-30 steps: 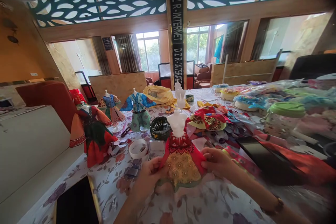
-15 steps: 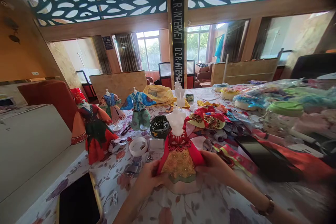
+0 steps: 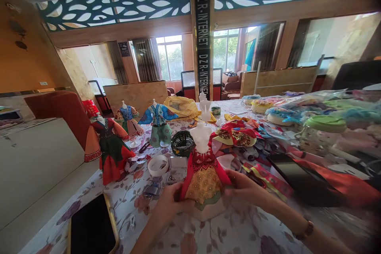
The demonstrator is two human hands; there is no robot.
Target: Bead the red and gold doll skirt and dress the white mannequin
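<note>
A doll dress (image 3: 204, 182) in red and gold, with a green wavy hem over a pale underskirt, is on a small white mannequin (image 3: 200, 137) in front of me. My left hand (image 3: 173, 200) pinches the left side of its skirt. On the opposite side, my right hand (image 3: 239, 188) grips the red outer cloth, thumb in front. Just behind the mannequin stands a dark woven basket (image 3: 182, 143). Left of the dress are a white ring-shaped roll (image 3: 157, 166) and a clear box (image 3: 177, 166) holding small bits.
Dressed mannequins stand at the left, one in a red and dark green dress (image 3: 110, 147). A phone (image 3: 93, 226) lies at front left, a dark tablet-like device (image 3: 300, 178) at right. Fabric scraps (image 3: 238, 133) and a green-lidded jar (image 3: 324, 131) crowd the right side.
The skirt's lower edge has shifted slightly between my hands, its hem now tilting up at the right. Both hands keep hold of the cloth. The view has moved a little.
</note>
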